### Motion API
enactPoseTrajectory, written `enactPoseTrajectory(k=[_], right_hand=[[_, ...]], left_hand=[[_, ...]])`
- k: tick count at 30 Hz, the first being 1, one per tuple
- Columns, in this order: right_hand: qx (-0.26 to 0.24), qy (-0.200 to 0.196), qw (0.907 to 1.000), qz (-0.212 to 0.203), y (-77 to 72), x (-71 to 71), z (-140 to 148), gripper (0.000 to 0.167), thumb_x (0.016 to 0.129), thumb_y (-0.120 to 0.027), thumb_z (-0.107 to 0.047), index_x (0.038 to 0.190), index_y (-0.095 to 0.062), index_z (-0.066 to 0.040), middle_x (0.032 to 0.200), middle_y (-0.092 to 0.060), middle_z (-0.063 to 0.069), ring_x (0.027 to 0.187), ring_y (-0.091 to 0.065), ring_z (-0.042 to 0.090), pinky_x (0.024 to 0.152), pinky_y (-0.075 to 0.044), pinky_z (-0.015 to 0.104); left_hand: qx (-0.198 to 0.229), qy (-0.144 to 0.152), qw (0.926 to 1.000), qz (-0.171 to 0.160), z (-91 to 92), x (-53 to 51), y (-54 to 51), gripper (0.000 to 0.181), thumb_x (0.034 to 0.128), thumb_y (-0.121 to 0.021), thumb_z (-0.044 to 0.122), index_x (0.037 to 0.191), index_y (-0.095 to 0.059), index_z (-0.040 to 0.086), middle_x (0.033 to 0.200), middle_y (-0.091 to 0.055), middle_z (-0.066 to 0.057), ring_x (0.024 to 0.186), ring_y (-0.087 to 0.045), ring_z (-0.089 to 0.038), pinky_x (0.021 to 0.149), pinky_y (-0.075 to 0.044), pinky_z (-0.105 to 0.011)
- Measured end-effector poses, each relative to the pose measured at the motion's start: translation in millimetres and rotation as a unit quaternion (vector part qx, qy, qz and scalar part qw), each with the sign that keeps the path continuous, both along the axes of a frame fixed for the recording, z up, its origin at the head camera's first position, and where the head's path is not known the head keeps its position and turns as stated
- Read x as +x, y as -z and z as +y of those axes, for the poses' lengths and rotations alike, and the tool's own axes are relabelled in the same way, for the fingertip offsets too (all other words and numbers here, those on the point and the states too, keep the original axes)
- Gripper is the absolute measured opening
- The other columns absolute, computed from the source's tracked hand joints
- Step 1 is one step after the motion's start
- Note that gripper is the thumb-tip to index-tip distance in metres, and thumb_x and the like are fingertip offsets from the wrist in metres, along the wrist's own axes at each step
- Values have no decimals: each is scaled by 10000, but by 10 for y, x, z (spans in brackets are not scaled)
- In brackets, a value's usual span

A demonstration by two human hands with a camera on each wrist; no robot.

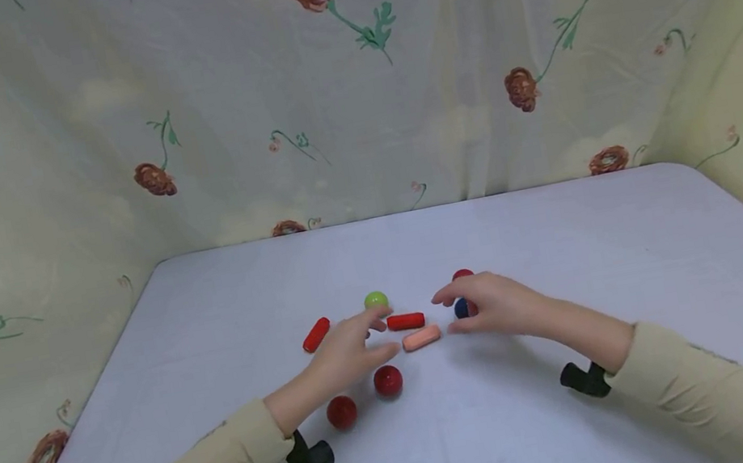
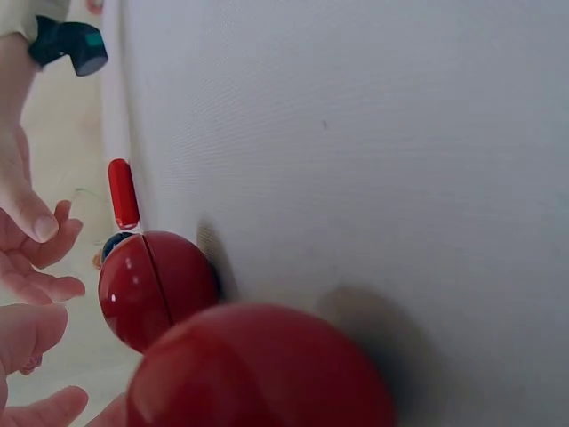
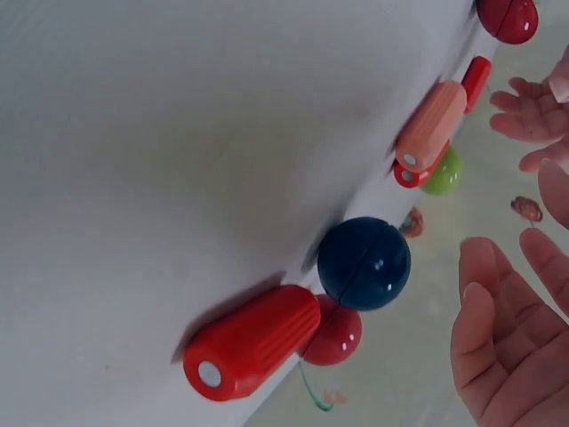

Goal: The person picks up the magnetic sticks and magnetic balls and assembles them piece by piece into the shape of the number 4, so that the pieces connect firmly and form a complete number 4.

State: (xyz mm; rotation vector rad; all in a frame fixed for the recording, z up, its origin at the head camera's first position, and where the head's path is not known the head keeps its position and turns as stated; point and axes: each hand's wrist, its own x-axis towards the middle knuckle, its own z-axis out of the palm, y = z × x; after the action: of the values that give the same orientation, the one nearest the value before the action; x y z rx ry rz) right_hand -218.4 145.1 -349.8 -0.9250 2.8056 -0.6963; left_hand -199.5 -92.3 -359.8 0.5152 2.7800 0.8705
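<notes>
The left hand (image 1: 353, 343) had its fingers reaching forward in a loose bend, with a wide gap between thumb and forefinger and nothing held between them. The right hand (image 1: 498, 307) was parted in much the same way; its wrist view showed softly curved fingers and a bare palm.

On the white table (image 1: 639, 244), between the two hands, lay a glossy salmon-pink ribbed cylinder (image 1: 422, 338), its left end just beside the left thumb tip. Right behind it was a glossy red cylinder (image 1: 405, 322), close to the left fingertips; whether they touched it could not be told. A shiny lime-green ball (image 1: 376, 302) sat just beyond those fingertips.

A glossy dark-blue ball (image 3: 364, 262) showed through the gap of the right hand in the head view, yet stood apart from the fingers in the right wrist view. Near it lay a ribbed red cylinder with a pale end dot (image 3: 253, 342), and a shiny red ball (image 3: 333, 334) behind both. Two glossy deep-red balls (image 1: 388, 382) rested on the near side of the left hand, and a slanted red cylinder (image 1: 317, 335) lay beyond its wrist.
</notes>
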Motion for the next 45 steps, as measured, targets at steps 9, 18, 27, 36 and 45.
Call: enactPoseTrajectory(k=[9, 18, 27, 36, 45], right_hand=[[-146, -182, 9997, -32, 41, -4, -141, 386, 784, -716, -159, 1139, -619, -43, 1044, -652, 97, 771, -580, 155, 682, -510, 226], [10, -222, 9998, 19, 119, -23, -213, 340, 793, -702, -132, 1110, -630, -31, 994, -657, 76, 852, -595, 181, 710, -523, 260], [179, 0, 9998, -126, 140, -38, -283, 310, 787, -709, -125, 1078, -650, -38, 1004, -669, 74, 893, -609, 186, 776, -521, 312], [204, -15, 9993, -298, 172, -79, -297, 245, 786, -705, -95, 1023, -676, -40, 958, -678, 56, 867, -603, 180, 801, -512, 312], [222, -126, 9987, -447, 188, -79, -296, 228, 788, -700, -81, 1008, -677, -30, 826, -661, 17, 750, -555, 129, 719, -503, 239]], left_hand=[[279, 75, 9987, -427, 157, -31, 58, 432, 842, -654, 226, 1252, -530, 170, 1089, -601, -71, 825, -564, -152, 621, -464, -252], [-25, -3, 9985, -542, 260, -65, 107, 450, 825, -671, 194, 1252, -532, 173, 957, -597, -15, 662, -527, -133, 528, -416, -232], [-272, -282, 9969, -683, 295, -123, 131, 394, 817, -674, 167, 1196, -571, 130, 791, -575, -1, 628, -518, -137, 532, -407, -238], [-439, -302, 9971, -536, 289, -188, 164, 222, 829, -653, 132, 1046, -633, 90, 794, -594, -11, 661, -519, -136, 569, -408, -241], [-533, -232, 9973, -446, 322, -180, 160, 159, 823, -662, 125, 979, -667, 97, 812, -615, -6, 686, -528, -131, 583, -426, -240]])
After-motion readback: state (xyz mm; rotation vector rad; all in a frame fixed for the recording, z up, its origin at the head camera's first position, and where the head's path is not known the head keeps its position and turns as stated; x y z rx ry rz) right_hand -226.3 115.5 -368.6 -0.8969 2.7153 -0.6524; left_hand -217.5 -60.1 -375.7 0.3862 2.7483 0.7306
